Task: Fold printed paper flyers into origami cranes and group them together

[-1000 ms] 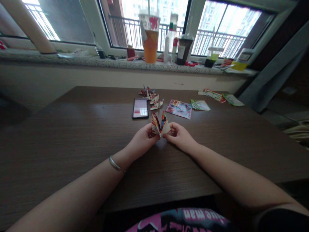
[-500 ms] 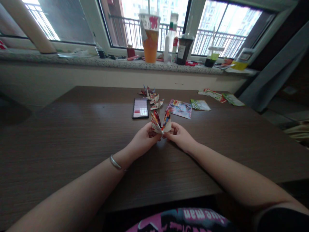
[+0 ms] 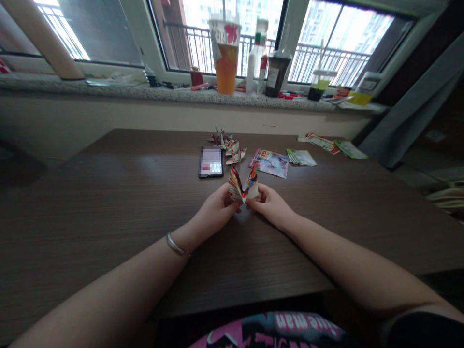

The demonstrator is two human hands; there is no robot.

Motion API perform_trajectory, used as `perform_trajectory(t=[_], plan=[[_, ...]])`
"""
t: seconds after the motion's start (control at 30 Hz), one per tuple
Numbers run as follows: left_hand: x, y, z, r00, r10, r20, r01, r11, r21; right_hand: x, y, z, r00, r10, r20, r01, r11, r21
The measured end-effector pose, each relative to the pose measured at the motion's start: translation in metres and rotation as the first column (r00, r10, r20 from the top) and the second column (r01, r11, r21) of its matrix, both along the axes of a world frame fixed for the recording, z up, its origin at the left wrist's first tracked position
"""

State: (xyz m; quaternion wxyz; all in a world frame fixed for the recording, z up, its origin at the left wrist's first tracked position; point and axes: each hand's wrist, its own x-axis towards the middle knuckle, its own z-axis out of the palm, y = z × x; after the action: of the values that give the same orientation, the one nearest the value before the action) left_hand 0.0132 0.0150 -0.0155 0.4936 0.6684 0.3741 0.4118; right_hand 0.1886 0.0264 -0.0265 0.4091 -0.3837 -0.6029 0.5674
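Observation:
Between my hands is a folded piece of printed paper [image 3: 236,189], with two colourful pointed flaps standing up in a V. My left hand [image 3: 220,204] pinches its left side, thumb toward me. On the other side, my right hand [image 3: 268,202] grips the right lower edge between thumb and fingers. The fingertips behind the paper are partly hidden. Just beyond lie several folded paper pieces [image 3: 236,153] of similar print, in a loose row. A phone [image 3: 210,162] with its screen lit lies left of them.
Right of the folded pieces lie a colourful printed sheet [image 3: 271,163], a small stack of green-and-white papers [image 3: 301,157] and more paper strips [image 3: 321,143]. Behind the brown table [image 3: 108,203], the windowsill holds a large cup of orange drink [image 3: 226,67], bottles [image 3: 256,63] and a dark cup [image 3: 277,73].
Both hands still hold the folded paper, which has shifted very slightly to the right. Nothing else has visibly moved.

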Motion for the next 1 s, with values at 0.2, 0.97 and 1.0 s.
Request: perform_trajectory(t=[0.2, 0.97, 1.0], plan=[[-0.002, -0.004, 0.008, 0.984, 0.081, -0.157, -0.069, 0.994, 0.080, 0.001, -0.003, 0.005, 0.998, -0.004, -0.062, 0.007, 0.999, 0.037], [-0.001, -0.004, 0.008, 0.982, 0.131, 0.139, -0.147, 0.983, 0.108, 0.004, -0.012, 0.011, 0.987, -0.155, 0.046, 0.136, 0.952, 0.274], [0.000, -0.004, 0.008, 0.982, 0.127, 0.139, -0.142, 0.984, 0.106, 0.004, -0.012, 0.011, 0.988, -0.154, 0.022, 0.143, 0.954, 0.263]])
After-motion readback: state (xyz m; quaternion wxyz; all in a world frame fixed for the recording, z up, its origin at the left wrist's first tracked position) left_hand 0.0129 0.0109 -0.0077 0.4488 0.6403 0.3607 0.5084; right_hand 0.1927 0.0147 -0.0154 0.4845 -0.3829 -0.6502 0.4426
